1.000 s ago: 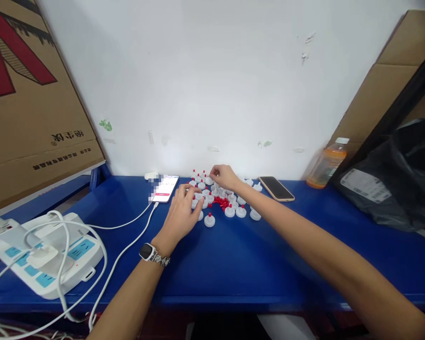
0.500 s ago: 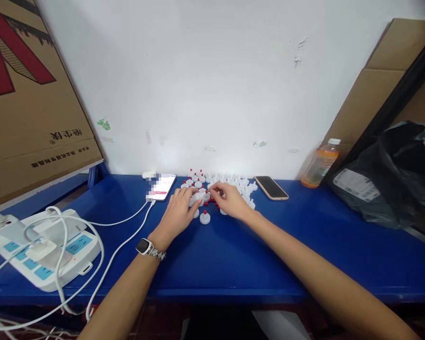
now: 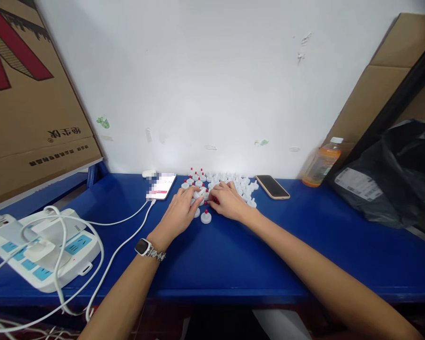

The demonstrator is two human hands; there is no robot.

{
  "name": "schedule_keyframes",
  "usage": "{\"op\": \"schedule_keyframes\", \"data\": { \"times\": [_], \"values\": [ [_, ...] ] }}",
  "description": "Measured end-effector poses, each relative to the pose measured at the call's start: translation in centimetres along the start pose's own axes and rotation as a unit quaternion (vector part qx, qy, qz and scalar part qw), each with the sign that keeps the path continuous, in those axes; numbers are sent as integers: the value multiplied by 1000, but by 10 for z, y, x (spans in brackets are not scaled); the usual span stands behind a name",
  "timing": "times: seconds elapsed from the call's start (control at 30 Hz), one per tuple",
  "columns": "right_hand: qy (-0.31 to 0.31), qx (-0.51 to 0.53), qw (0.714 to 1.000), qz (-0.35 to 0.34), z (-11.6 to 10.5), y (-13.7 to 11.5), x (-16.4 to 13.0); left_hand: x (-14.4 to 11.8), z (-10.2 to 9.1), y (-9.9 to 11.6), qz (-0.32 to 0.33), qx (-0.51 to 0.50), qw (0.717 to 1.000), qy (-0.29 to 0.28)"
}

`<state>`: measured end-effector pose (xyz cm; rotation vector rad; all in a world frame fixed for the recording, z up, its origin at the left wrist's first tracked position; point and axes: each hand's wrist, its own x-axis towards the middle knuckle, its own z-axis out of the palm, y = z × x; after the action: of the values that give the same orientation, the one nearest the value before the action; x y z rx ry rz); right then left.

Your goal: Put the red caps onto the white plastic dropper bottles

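Close fingerwork on the far side of a blue table [image 3: 212,264]

Head view: white caps [image 3: 246,188] clustered close to the wall [image 3: 212,85]; red-tipped ones mostly on the left; one red-tipped cap [image 3: 206,218] upright, just nearer than the group

Left hand [image 3: 179,210]: curled over the group's left part, thumb and fingers apart, white plastic between; whether gripped, cannot tell

Right hand [image 3: 230,202]: fingers bent down at small red pieces [image 3: 216,200]; fingertips partly hidden, so cannot tell if one is pinched

Handling, my judgement: best to pinch one red piece singly between thumb and index tips, steady a cap low on its wide base, and keep wrists clear of upright neighbours, which look easy to knock
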<state>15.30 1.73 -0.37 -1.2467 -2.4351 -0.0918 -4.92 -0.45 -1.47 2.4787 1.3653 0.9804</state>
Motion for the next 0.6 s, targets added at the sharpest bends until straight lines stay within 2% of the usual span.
{"op": "schedule_keyframes", "data": {
  "times": [0.07, 0.1, 0.17, 0.23, 0.3, 0.33, 0.4, 0.6],
  "values": [
    [42, 110, 993, 30, -5, 2, -3, -1, -1, 3, -4, -8, 1000, -7],
    [67, 180, 980, 53, -7, 3, -4, -1, -1, 5, -3, -13, 1000, -8],
    [114, 332, 931, 100, -9, 5, -5, -2, 0, 8, 4, -26, 1000, -10],
    [137, 459, 868, 130, -9, 5, -6, -2, 1, 12, 15, -39, 999, -12],
    [125, 541, 820, 138, -8, 5, -8, -2, 1, 16, 26, -45, 998, -18],
    [111, 565, 806, 137, -8, 4, -8, -3, 2, 18, 32, -46, 998, -20],
    [93, 591, 791, 132, -9, 2, -9, -3, 2, 21, 43, -46, 998, -23],
    [80, 621, 770, 122, -13, 0, -12, -2, 2, 22, 65, -50, 997, -9]
  ]
}}
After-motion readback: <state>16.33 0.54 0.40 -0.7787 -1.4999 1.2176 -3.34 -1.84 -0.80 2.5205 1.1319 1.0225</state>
